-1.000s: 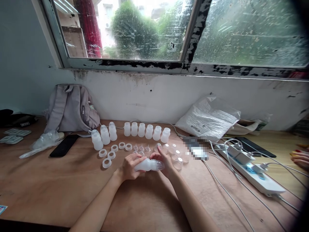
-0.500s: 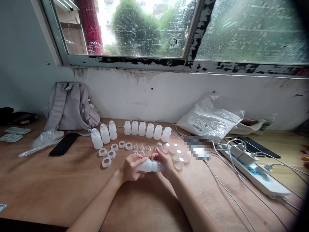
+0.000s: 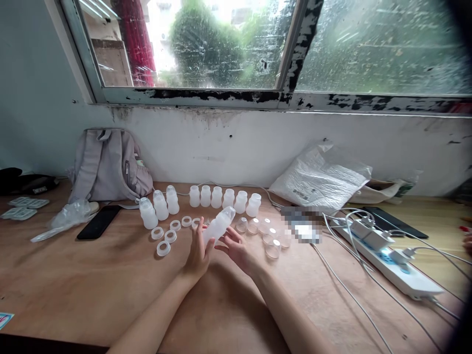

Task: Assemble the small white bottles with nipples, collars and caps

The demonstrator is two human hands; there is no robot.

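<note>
A small white plastic bottle with a clear cap [image 3: 219,224] is tilted up between my two hands. My left hand [image 3: 198,251] is wrapped on its lower body. My right hand [image 3: 236,247] hovers just beside it, fingers spread and loose. Behind stand a row of uncapped white bottles [image 3: 224,197] and three capped ones [image 3: 160,206]. White screw rings [image 3: 167,237] lie to the left, clear caps [image 3: 267,233] to the right; small nipples are mostly hidden behind my hands.
A grey backpack [image 3: 107,164] leans on the wall at the left, with a black phone [image 3: 99,221] and crumpled plastic [image 3: 65,216] near it. At the right lie a white plastic bag [image 3: 321,179], a power strip [image 3: 391,264] with cables, and another person's fingertips [image 3: 467,241].
The bottle lay level in both hands; now it is tipped upward, raised. My right hand has let go and opened beside it.
</note>
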